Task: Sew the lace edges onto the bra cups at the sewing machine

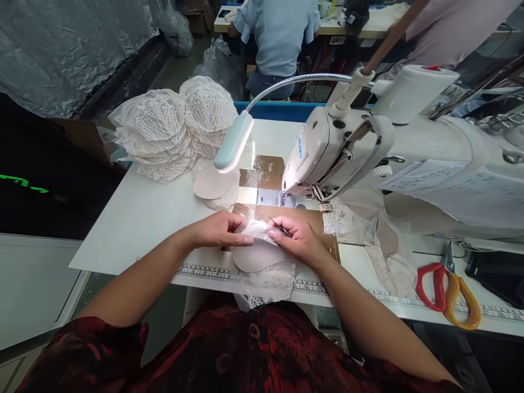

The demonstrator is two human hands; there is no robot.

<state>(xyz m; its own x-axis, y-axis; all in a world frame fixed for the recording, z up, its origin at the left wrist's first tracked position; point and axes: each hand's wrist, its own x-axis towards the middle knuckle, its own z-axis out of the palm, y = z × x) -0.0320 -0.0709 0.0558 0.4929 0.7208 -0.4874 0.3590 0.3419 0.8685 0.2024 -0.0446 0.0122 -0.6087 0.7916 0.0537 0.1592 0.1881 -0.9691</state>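
A pale, smooth bra cup piece point(260, 255) with white lace lies at the table's front edge, its lace trim point(270, 281) draping towards me. My left hand point(223, 229) pinches the left part of its upper lace between thumb and fingers. On the right side, my right hand point(297, 234) is closed around a small dark pointed tool point(281, 227), slim like tweezers or thread snips; its thumb and finger also meet at the lace. Just beyond my hands are the needle area and metal plate point(268, 197) of a white sewing machine point(315, 150).
Stacked lace cups point(155, 131) stand at the back left, with another cup piece point(215, 183) nearer. A lamp point(235, 142) hangs over the table. Lace pieces point(388, 256) and red-and-orange-handled scissors point(448, 289) lie right. A person point(276, 38) sits beyond.
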